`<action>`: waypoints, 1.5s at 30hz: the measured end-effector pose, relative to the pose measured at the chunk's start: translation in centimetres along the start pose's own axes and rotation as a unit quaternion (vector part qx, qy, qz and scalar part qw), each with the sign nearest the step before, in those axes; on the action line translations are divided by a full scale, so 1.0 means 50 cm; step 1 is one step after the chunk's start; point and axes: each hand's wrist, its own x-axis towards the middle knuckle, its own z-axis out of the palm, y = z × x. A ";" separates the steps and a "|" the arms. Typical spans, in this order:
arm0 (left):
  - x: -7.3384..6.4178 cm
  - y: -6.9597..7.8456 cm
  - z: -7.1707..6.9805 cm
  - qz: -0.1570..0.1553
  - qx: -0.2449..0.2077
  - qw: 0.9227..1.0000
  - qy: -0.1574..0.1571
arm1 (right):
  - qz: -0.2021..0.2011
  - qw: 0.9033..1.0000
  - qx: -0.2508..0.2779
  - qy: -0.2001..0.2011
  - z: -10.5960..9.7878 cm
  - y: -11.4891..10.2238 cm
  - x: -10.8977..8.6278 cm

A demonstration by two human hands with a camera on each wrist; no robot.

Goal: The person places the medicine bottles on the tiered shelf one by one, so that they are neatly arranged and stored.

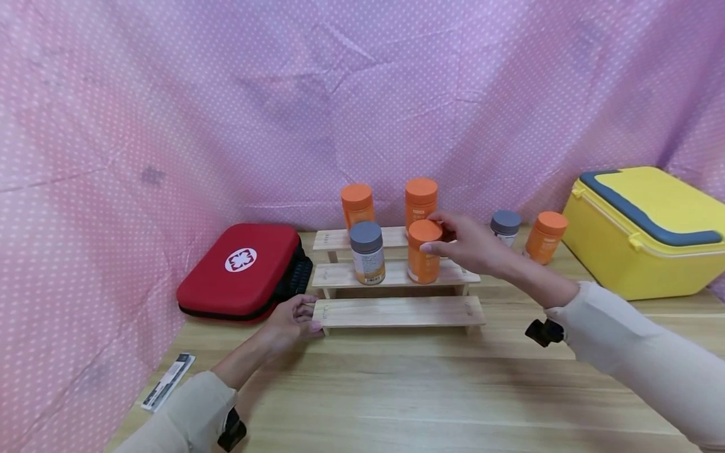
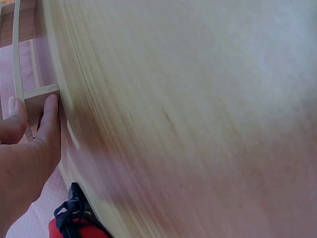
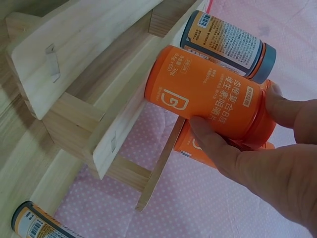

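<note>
A three-tier wooden rack stands on the table. At the left end of its lowest tier my left hand pinches the wood, the thumb by the board and a finger against the leg. My right hand holds an orange pill bottle near its lid, at the right of the middle tier; the right wrist view shows thumb and fingers on either side of this bottle. Left of it on that tier is a grey-capped bottle. Two more orange bottles, one at left and one at right, stand on the top tier.
A red first-aid case lies left of the rack, with a small flat packet nearer me. Right of the rack stand another grey-capped bottle and an orange bottle, beside a yellow lidded box. Pink dotted cloth hangs behind.
</note>
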 end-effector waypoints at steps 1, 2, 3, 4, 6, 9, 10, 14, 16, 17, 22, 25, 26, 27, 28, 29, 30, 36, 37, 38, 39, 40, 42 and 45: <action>0.000 0.000 0.001 -0.003 0.000 1.000 0.002 | 0.000 1.000 0.001 0.001 0.000 0.000 0.000; 0.000 0.001 0.001 -0.005 0.000 1.000 0.004 | 0.001 1.000 0.001 0.001 0.000 0.000 0.000; 0.000 0.001 0.002 -0.007 -0.001 1.000 0.005 | 0.001 1.000 0.002 0.001 0.001 0.000 0.001; 0.000 0.002 0.003 -0.009 0.000 1.000 0.009 | 0.002 1.000 0.002 0.002 0.000 0.000 0.001; -0.001 0.003 0.003 -0.010 -0.001 1.000 0.010 | 0.001 1.000 0.006 0.000 -0.001 0.001 0.001; -0.003 0.004 0.004 -0.014 0.004 1.000 0.009 | -0.004 1.000 0.013 -0.008 -0.004 0.004 0.000; -0.004 0.005 0.004 -0.016 0.005 1.000 0.009 | -0.003 1.000 0.016 -0.011 -0.006 0.005 -0.002; -0.006 0.006 0.003 -0.015 0.008 1.000 0.003 | 0.012 1.000 0.016 -0.019 -0.021 0.013 -0.022; -0.006 0.006 0.003 -0.013 0.010 1.000 0.000 | 0.025 0.999 0.008 -0.018 -0.031 0.017 -0.040; -0.007 0.006 0.004 -0.012 0.012 1.000 0.001 | 0.032 0.999 0.001 -0.017 -0.036 0.019 -0.050; -0.007 0.004 0.004 -0.010 0.020 1.000 0.011 | 0.042 0.999 -0.031 -0.011 -0.062 0.037 -0.099; -0.007 0.002 0.003 -0.008 0.025 1.000 0.015 | 0.053 0.998 -0.042 -0.011 -0.073 0.051 -0.118; -0.007 0.002 0.003 -0.009 0.026 0.999 0.017 | 0.057 0.997 -0.045 -0.012 -0.077 0.056 -0.123; -0.007 0.002 0.003 -0.010 0.027 0.999 0.016 | 0.058 0.997 -0.046 -0.013 -0.080 0.062 -0.129; -0.007 0.002 0.002 -0.011 0.027 0.999 0.015 | 0.061 0.997 -0.050 -0.013 -0.083 0.067 -0.133; -0.007 0.002 0.002 -0.012 0.025 1.000 0.014 | 0.064 0.996 -0.053 -0.015 -0.086 0.073 -0.138; -0.007 0.002 0.002 -0.012 0.024 1.000 0.013 | 0.066 0.996 -0.055 -0.014 -0.089 0.081 -0.141; -0.008 -0.001 0.002 -0.006 0.012 1.000 0.010 | 0.075 0.995 -0.059 0.011 -0.108 0.137 -0.153; -0.008 -0.001 0.002 -0.005 0.010 1.000 0.010 | 0.077 0.995 -0.060 0.018 -0.112 0.146 -0.155; -0.008 -0.001 0.002 -0.005 0.011 1.000 0.010 | 0.080 0.995 -0.059 0.024 -0.115 0.155 -0.156; -0.008 0.000 0.002 -0.004 0.011 1.000 0.010 | 0.083 0.994 -0.063 0.035 -0.119 0.164 -0.157; -0.008 0.000 0.002 -0.004 0.012 1.000 0.009 | 0.085 0.993 -0.068 0.048 -0.123 0.172 -0.157; -0.008 0.001 0.002 -0.003 0.013 1.000 0.006 | 0.085 0.990 -0.082 0.077 -0.129 0.189 -0.157; -0.008 0.002 0.002 -0.001 0.009 1.000 0.003 | 0.079 0.983 -0.110 0.124 -0.141 0.212 -0.150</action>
